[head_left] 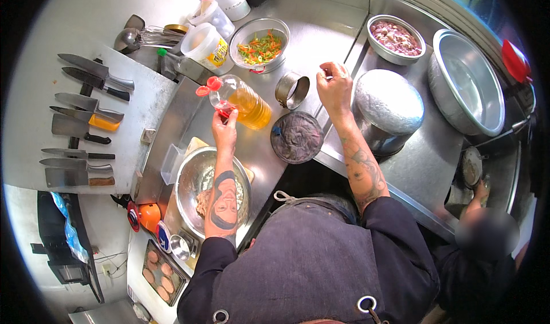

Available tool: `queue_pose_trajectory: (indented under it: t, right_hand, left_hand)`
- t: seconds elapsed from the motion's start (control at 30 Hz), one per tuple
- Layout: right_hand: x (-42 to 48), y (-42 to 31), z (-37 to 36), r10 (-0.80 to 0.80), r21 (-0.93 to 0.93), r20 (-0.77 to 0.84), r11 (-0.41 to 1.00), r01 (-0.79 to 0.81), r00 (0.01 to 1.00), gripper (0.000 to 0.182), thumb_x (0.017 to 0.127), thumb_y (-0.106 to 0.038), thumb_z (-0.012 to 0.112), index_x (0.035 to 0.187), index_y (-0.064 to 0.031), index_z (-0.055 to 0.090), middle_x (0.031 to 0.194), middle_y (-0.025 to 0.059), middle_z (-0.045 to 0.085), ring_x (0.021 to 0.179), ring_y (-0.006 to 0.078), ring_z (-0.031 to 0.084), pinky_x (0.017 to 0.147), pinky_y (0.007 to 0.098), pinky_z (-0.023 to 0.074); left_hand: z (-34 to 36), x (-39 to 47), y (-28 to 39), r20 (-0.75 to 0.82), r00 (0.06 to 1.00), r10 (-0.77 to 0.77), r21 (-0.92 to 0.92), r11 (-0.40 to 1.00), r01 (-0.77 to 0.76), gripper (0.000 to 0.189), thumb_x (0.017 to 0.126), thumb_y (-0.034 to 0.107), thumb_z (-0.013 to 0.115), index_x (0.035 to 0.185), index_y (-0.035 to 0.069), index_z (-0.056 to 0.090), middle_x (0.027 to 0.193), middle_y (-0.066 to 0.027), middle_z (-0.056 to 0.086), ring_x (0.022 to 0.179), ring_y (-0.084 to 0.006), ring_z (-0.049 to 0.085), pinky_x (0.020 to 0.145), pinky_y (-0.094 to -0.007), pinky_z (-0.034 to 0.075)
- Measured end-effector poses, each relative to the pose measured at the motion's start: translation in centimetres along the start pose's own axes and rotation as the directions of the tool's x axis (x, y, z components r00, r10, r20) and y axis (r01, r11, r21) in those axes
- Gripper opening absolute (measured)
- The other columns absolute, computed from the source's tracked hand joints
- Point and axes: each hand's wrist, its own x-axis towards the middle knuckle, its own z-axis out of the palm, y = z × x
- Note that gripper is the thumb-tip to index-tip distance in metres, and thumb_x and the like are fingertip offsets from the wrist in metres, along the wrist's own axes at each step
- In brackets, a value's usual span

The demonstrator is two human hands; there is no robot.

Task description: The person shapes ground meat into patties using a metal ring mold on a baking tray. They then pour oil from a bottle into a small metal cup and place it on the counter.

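Note:
My left hand (224, 131) grips the red handle of a clear plastic bottle of yellow oil (251, 105). Its red flip cap (208, 86) hangs open. Below that forearm lies a steel mixing bowl (193, 169) with a pale ground mixture, partly hidden by the arm. My right hand (335, 88) hovers above the counter with loosely curled fingers; no object shows in it, though the inside of the grasp is hidden. Nearby are a metal ring (282, 91) and a round, dark, crumpled fabric piece (297, 137).
An upturned metal pot (389, 103), a large basin (467, 88) and a bowl of raw meat (396, 39) stand right. Shredded vegetables (260, 49) fill a bowl behind. Several knives (86, 105) hang left; patties lie on a tray (174, 296). A co-worker's hand (482, 191) is at the sink.

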Motion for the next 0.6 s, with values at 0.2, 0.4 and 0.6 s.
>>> queue_pose_trajectory:
  t: [0.2,0.4,0.6]
  right_hand:
    - [-2.8,-2.2,0.4,0.165,0.49,0.672,0.632,-0.601,0.722,0.027,0.094,-0.011,0.056,0.117,-0.0045,0.067,0.089,0.0007,0.065,0.075,0.0063,0.058,0.067,0.0257,0.051]
    - [-4.0,-7.5,1.8,0.017,0.471,0.848,0.437,-0.766,0.53,0.033,0.098,-0.013,0.051,0.128,-0.0038,0.063,0.087,-0.0025,0.059,0.07,0.0043,0.052,0.061,0.0215,0.0431]
    - [-2.6,-8.9,0.4,0.002,0.469,0.86,0.393,-0.791,0.51,0.039,0.098,-0.012,0.048,0.136,-0.0068,0.058,0.078,-0.0055,0.044,0.065,0.0042,0.037,0.058,0.02,0.0318]
  left_hand:
    - [0.1,1.5,-0.7,0.133,0.991,0.033,-0.362,0.932,0.018,0.013,0.09,0.005,0.074,0.095,0.009,0.064,0.086,0.003,0.062,0.076,-0.0069,0.055,0.075,-0.0257,0.046]
    - [-0.7,1.4,2.6,0.223,0.971,0.083,-0.041,0.996,-0.076,0.017,0.086,0.002,0.079,0.086,0.008,0.063,0.077,0.0054,0.06,0.066,-0.0047,0.052,0.063,-0.0224,0.045]
    - [-2.4,2.7,7.0,0.468,0.874,0.13,0.031,0.986,-0.163,0.027,0.08,0.01,0.087,0.076,0.007,0.06,0.068,0.0095,0.051,0.064,-0.0026,0.044,0.057,-0.0234,0.04]
